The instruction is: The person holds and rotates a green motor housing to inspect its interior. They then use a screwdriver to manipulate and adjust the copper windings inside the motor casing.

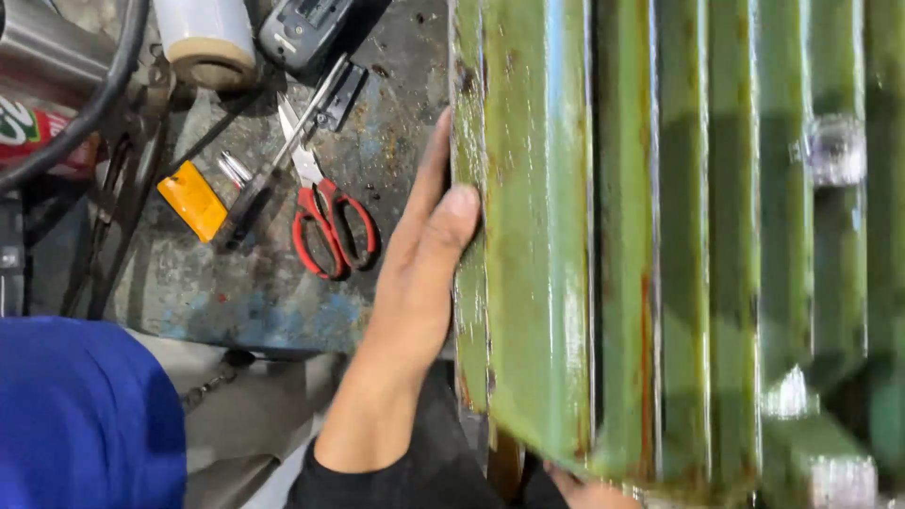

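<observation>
Your left hand (419, 254) sits mid-frame, palm flat and fingers nearly straight, thumb pressed onto the left edge of the green ribbed metal casing (660, 236). The hand is laid open against it rather than wrapped around it. Your right hand (589, 492) shows only as a sliver at the bottom edge, under the casing's lower rim; you cannot tell how far it is open.

The casing fills the right half of the frame, its fins running top to bottom, paint worn with rust streaks.

Left of your hand, the scuffed dark bench (255, 292) carries red-handled scissors (325, 212), a yellow tag (193, 200) just beside a dark-handled tool (273, 170), and a roll of clear film (207, 38) in the upper left. A blue sleeve (85, 415) fills the lower left corner.
</observation>
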